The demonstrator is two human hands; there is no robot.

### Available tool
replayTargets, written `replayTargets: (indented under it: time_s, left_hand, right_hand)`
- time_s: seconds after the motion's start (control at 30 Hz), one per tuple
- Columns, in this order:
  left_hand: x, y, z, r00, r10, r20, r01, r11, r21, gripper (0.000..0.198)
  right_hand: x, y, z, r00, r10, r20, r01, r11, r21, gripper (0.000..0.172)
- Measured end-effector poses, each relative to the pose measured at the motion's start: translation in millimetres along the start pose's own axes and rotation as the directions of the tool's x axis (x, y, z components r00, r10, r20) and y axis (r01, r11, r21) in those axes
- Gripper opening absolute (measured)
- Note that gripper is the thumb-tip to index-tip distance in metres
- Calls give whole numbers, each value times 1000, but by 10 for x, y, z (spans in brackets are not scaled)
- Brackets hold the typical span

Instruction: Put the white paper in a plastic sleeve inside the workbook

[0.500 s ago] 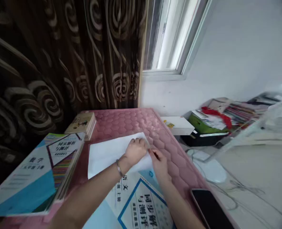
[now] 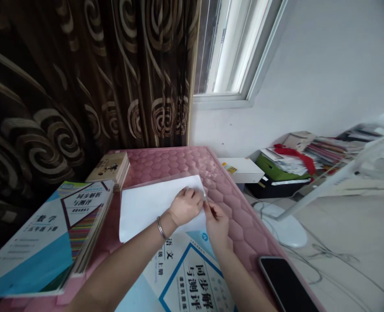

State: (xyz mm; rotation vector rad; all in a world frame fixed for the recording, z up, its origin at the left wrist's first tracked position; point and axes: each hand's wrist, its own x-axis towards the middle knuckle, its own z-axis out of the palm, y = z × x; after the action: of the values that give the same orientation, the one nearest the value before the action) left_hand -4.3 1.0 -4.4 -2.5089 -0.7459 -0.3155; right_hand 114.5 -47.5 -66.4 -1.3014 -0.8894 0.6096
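Note:
A white sheet (image 2: 146, 212) lies over the upper part of a blue-and-white workbook (image 2: 175, 260). A thin see-through margin, like clear film, shows along the sheet's far edge. My left hand (image 2: 187, 206), with a silver bangle at the wrist, rests on the sheet with its fingers curled in and gripping near the right edge. Close beside it, my right hand (image 2: 217, 222) pinches the sheet's right edge between thumb and finger. A shiny bit of clear material shows between the two hands. My fingers hide exactly what is pinched.
On the left lies a stack of workbooks (image 2: 45, 234), with small thick books (image 2: 110, 169) behind it. A phone (image 2: 285, 281) lies at the right edge of the pink quilted tabletop (image 2: 166, 162). Beyond are a white box (image 2: 243, 170), a fan base (image 2: 289, 229) and floor cables.
The white sheet's far right corner has shifted slightly up and right. Both hands stay almost in place, still gripping at its right edge.

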Motion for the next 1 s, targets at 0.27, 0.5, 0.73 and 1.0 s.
replayTargets:
  time_s: [0.27, 0.5, 0.73, 1.0]
  left_hand:
    - [-15, 0, 23, 992, 78, -103, -77, 997, 15, 27]
    - [-52, 11, 80, 985, 24, -173, -20, 999, 26, 21]
    - [-64, 29, 34, 972, 66, -225, -61, 998, 30, 23]
    - [-92, 19, 57, 969, 55, -239, -47, 998, 40, 23]
  right_hand:
    - [38, -16, 9, 986, -163, -23, 161, 985, -63, 34]
    - [-51, 8, -14, 998, 56, 25, -54, 995, -85, 43]
    - [-58, 35, 30, 998, -50, -49, 47, 997, -55, 40]
    - [-64, 19, 24, 997, -74, -36, 73, 997, -26, 34]
